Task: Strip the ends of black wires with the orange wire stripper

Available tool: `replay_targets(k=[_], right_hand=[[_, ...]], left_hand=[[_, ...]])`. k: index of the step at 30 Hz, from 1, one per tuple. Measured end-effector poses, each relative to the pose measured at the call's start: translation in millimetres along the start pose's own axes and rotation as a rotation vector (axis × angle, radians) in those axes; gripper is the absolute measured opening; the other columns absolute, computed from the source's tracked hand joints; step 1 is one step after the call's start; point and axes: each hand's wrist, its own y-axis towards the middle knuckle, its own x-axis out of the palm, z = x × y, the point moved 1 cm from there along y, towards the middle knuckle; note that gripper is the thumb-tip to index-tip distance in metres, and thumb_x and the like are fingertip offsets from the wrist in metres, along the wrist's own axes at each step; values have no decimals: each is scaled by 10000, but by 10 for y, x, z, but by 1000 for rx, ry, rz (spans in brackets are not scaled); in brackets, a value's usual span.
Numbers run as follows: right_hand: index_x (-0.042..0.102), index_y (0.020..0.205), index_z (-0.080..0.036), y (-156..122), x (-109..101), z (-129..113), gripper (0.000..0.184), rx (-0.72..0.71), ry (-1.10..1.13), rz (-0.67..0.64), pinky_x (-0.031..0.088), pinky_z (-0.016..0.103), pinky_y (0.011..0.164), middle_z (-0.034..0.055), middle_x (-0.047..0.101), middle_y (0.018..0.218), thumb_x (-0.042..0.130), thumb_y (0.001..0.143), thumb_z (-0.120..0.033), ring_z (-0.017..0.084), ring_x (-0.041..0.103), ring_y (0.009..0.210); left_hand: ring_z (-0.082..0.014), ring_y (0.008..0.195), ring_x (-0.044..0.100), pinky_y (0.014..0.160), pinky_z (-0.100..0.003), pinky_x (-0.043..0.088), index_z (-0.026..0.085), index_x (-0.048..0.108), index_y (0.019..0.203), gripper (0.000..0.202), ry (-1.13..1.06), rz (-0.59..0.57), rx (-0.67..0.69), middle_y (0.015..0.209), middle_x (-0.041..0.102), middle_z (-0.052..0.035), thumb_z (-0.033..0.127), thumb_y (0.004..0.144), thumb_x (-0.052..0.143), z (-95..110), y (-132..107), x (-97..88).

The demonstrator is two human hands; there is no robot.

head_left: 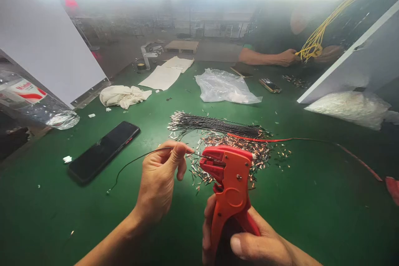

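Between thumb and fingers, my left hand pinches a thin black wire. One end of the wire curves down to the left and carries a small terminal; the other points right, at the jaws of the wire stripper. My right hand is wrapped round the handles of that red and orange wire stripper. Whether the wire's tip is between the jaws, I cannot tell. Behind the tool lies a bundle of black wires, and around its head are scattered insulation and copper scraps.
A black phone lies at left, near a clear bottle and a white cloth. Farther back are paper and a plastic bag. A red strip crosses right. Opposite, another person holds yellow wires.
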Motion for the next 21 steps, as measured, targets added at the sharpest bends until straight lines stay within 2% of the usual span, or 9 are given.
replay_targets(k=[3,7,14,21], right_hand=[[529,1171,-186,16,8,2,365,-16,-28,-17,457,329,759,84,636,938,652,855,-321,199,645,833],[541,1050,-156,22,-12,39,294,-77,-72,-20,451,273,653,59,582,826,626,867,-369,150,584,695],[550,936,-127,-14,-8,27,314,-19,-136,60,398,222,567,43,547,716,618,867,-426,110,499,607],[538,872,-133,11,40,30,331,-79,-61,107,397,193,519,12,524,638,604,884,-457,81,463,522]], left_hand=[[-49,450,336,483,-234,217,197,692,702,370,20,-3,-8,428,424,68,561,754,732,1,4,6],[-54,450,335,487,-237,216,197,690,706,363,36,-1,-12,425,430,68,555,755,734,-4,17,0],[-48,450,320,526,-227,246,189,668,695,380,59,-18,-30,413,420,80,557,779,709,-60,31,2],[-45,443,336,525,-220,260,186,666,698,399,68,-38,-41,420,434,81,577,769,707,-81,12,17]])
